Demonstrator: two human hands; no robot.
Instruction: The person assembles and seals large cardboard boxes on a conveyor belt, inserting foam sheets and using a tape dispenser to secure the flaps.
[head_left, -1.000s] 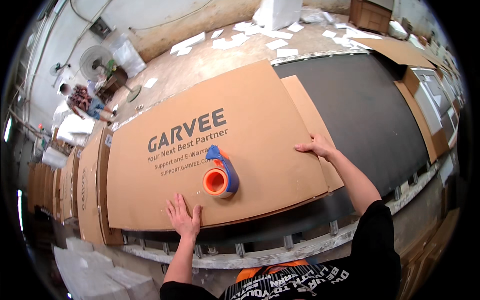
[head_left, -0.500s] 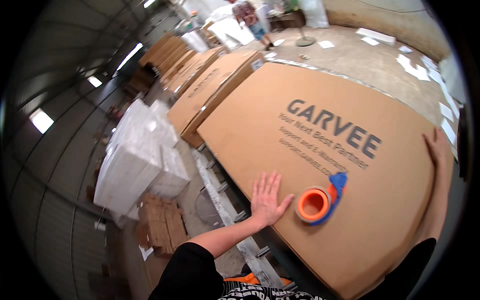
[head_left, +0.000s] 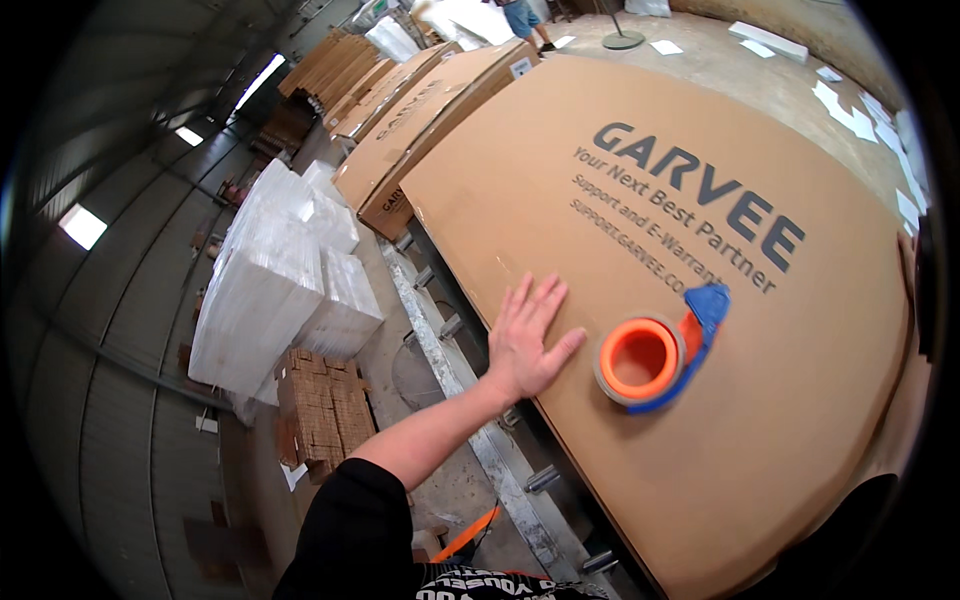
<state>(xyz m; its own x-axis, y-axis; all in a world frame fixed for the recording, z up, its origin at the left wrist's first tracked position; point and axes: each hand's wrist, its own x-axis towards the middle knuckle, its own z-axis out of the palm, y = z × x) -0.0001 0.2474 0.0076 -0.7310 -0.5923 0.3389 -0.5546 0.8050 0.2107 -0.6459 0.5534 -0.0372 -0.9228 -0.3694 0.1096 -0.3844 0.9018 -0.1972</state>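
A large flat cardboard box [head_left: 520, 180] with dark print lies in front of me on a roller conveyor [head_left: 470, 400]. My left hand [head_left: 530, 340] rests flat on its top near the left edge, fingers spread and holding nothing. Just right of that hand, an orange and blue tape dispenser [head_left: 674, 362] lies on the box with a roll of tape on it. My right hand [head_left: 908, 265] is at the box's far right edge, mostly cut off by the dark rim of the view, so its fingers cannot be made out.
More cardboard boxes [head_left: 440, 110] stand in line beyond this one. Left of the conveyor are a white wrapped stack [head_left: 265, 290] and a brown stack of cardboard [head_left: 325, 405]. White sheets [head_left: 845, 110] litter the floor at far right. A person [head_left: 522, 20] stands at the back.
The view has shifted, so the box and tape dispenser look larger and higher. My right hand has gone from plain sight to the rim. My left hand stays flat on the box.
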